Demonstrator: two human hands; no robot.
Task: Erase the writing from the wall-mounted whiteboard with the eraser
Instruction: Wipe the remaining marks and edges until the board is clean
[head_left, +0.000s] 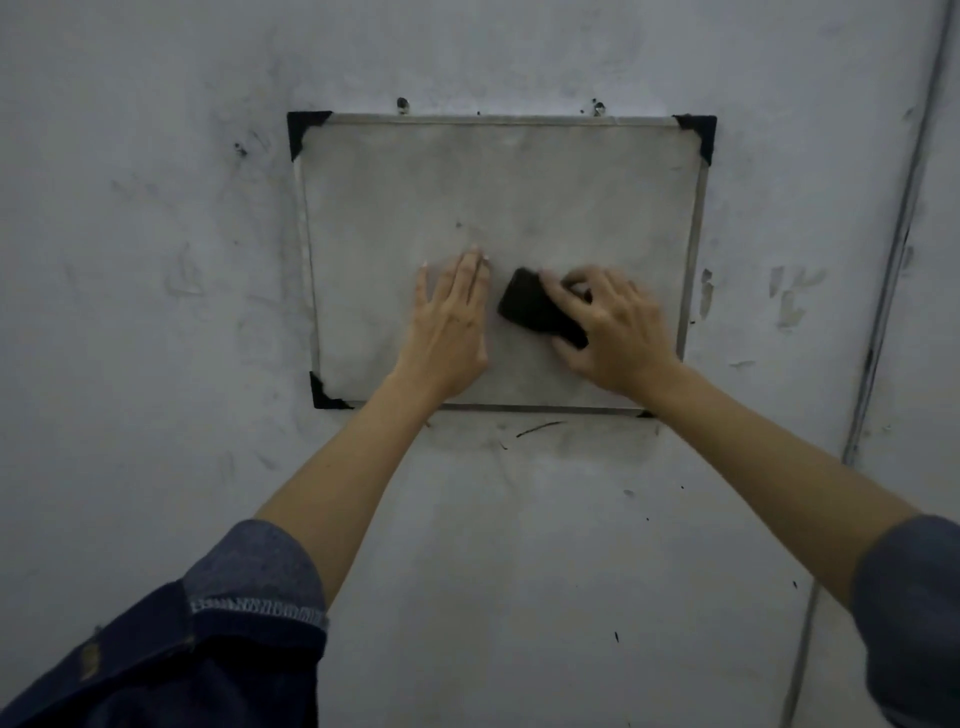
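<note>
head view: right hand (610, 332) grips dark rounded eraser (535, 306) on smudged whiteboard (415, 197); left hand (452, 322) pressed flat, fingers straight.

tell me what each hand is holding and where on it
The right hand grips the black eraser by its right end. The left hand holds nothing; it lies flat on the whiteboard.

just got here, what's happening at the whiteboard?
A person is wiping a small wall-mounted whiteboard. The right hand grips a black eraser against the lower middle of the board, and looks motion-blurred. The left hand lies flat on the board beside it, fingers straight. The board shows only grey smudging, with no legible writing that I can make out. The wall around it is scuffed and ink-marked.
</note>
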